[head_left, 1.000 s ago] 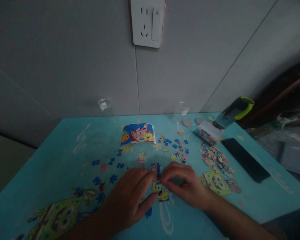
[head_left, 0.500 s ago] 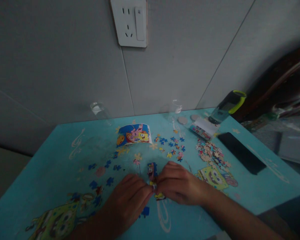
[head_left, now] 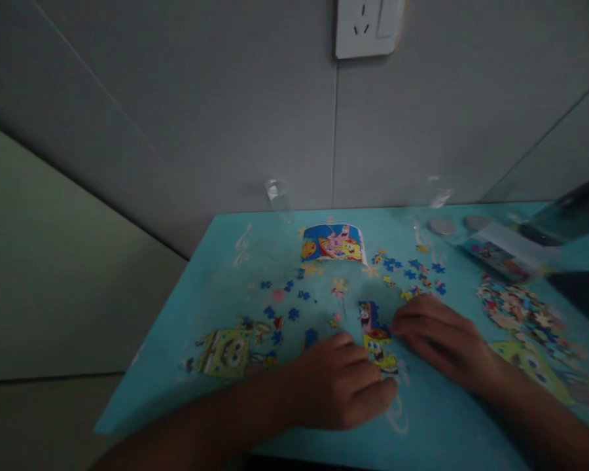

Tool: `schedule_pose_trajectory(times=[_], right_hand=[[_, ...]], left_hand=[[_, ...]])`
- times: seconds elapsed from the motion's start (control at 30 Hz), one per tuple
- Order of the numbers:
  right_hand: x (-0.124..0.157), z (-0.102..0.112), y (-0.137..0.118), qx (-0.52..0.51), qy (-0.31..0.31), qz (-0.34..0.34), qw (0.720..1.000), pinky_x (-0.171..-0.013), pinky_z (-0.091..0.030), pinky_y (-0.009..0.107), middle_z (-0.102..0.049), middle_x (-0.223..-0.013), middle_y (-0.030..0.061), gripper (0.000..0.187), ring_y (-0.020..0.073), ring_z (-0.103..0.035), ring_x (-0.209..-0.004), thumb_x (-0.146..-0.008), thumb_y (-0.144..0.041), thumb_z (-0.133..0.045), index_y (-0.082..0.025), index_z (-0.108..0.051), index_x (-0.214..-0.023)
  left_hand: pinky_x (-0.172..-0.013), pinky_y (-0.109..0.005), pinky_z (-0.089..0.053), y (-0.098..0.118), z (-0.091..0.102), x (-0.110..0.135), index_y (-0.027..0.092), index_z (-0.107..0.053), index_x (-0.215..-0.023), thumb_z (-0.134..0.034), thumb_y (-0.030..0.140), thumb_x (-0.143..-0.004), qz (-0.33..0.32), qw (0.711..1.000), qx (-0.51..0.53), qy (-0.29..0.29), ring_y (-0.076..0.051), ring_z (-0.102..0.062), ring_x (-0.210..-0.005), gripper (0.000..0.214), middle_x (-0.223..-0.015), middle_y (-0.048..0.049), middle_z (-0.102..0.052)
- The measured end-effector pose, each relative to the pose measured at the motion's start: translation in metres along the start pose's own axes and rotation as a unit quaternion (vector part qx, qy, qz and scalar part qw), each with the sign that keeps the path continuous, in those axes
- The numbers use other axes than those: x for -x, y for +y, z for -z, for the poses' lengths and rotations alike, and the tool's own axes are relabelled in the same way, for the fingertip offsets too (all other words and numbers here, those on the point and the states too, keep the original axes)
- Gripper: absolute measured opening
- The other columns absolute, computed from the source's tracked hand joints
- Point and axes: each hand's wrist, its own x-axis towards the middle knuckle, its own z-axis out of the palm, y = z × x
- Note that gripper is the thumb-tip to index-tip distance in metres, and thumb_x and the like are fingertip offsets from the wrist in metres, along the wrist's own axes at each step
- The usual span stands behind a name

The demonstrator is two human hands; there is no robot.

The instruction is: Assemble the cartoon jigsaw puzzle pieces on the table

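A small joined strip of cartoon puzzle pieces lies on the turquoise table between my hands. My left hand rests on the table with its fingers curled, the fingertips touching the strip's lower left edge. My right hand lies flat to the right of the strip, its fingers reaching the strip's right side. Loose blue pieces lie scattered to the left and more behind my right hand. A reference picture card stands farther back.
A heap of mixed puzzle pieces sits at the right, with a dark phone beyond it. Two clear glass tubes stand near the wall. Two round lids and a printed packet lie at the back right. The table's left edge drops off.
The camera has swung left, so everything sits farther right in the picture. My hands have drawn slightly apart and lie flatter beside the joined strip, which now shows between them.
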Motion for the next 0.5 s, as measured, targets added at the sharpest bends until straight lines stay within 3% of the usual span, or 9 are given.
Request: schedule_pose_trajectory(times=[0.1, 0.2, 0.27, 0.37, 0.5], right_hand=[[0.002, -0.003, 0.005, 0.007, 0.012, 0.012, 1.0, -0.082, -0.056, 0.038, -0.072, -0.102, 0.0067, 0.04, 0.0231, -0.069, -0.095, -0.09, -0.012, -0.065, -0.034, -0.068, -0.123], [0.005, -0.003, 0.006, 0.009, 0.013, 0.021, 1.0, -0.083, -0.057, 0.037, -0.072, -0.104, 0.0056, 0.037, 0.0225, -0.069, -0.097, -0.09, -0.009, -0.063, -0.028, -0.068, -0.122], [0.005, -0.003, 0.007, 0.014, 0.008, 0.028, 0.999, -0.084, -0.057, 0.037, -0.072, -0.106, 0.0057, 0.038, 0.0225, -0.069, -0.099, -0.089, -0.007, -0.063, -0.026, -0.067, -0.121], [0.004, -0.002, 0.007, 0.01, 0.005, 0.028, 1.0, -0.085, -0.057, 0.037, -0.072, -0.106, 0.0067, 0.038, 0.0233, -0.069, -0.099, -0.087, -0.005, -0.064, -0.025, -0.068, -0.12], [-0.001, -0.004, 0.004, 0.032, -0.019, 0.024, 0.999, -0.084, -0.056, 0.036, -0.073, -0.106, 0.0067, 0.037, 0.0227, -0.07, -0.097, -0.089, -0.007, -0.063, -0.025, -0.068, -0.12]], left_hand=[[-0.075, -0.035, -0.044, 0.001, 0.008, -0.003, 0.017, -0.069, -0.102, -0.055, 0.022, -0.1, -0.021, 0.998, -0.056, 0.013, -0.015, -0.057, -0.076, 0.015, -0.075, 0.0, -0.062], [-0.084, -0.037, -0.045, -0.016, 0.026, 0.002, 0.018, -0.068, -0.109, -0.055, 0.022, -0.1, -0.008, 0.988, -0.152, 0.03, -0.016, -0.06, -0.087, 0.016, -0.083, -0.0013, -0.066], [-0.087, -0.037, -0.045, -0.04, 0.043, 0.015, 0.016, -0.066, -0.114, -0.054, 0.019, -0.101, 0.061, 0.975, -0.21, 0.037, -0.019, -0.061, -0.098, 0.018, -0.092, -0.0039, -0.069], [-0.088, -0.037, -0.046, -0.084, 0.07, 0.051, 0.017, -0.065, -0.115, -0.054, 0.019, -0.1, 0.197, 0.947, -0.248, 0.05, -0.021, -0.062, -0.097, 0.019, -0.096, -0.0057, -0.07], [-0.091, -0.037, -0.048, -0.132, 0.096, 0.107, 0.019, -0.067, -0.113, -0.053, 0.024, -0.1, 0.411, 0.872, -0.244, 0.105, -0.021, -0.065, -0.098, 0.02, -0.102, -0.0063, -0.072]])
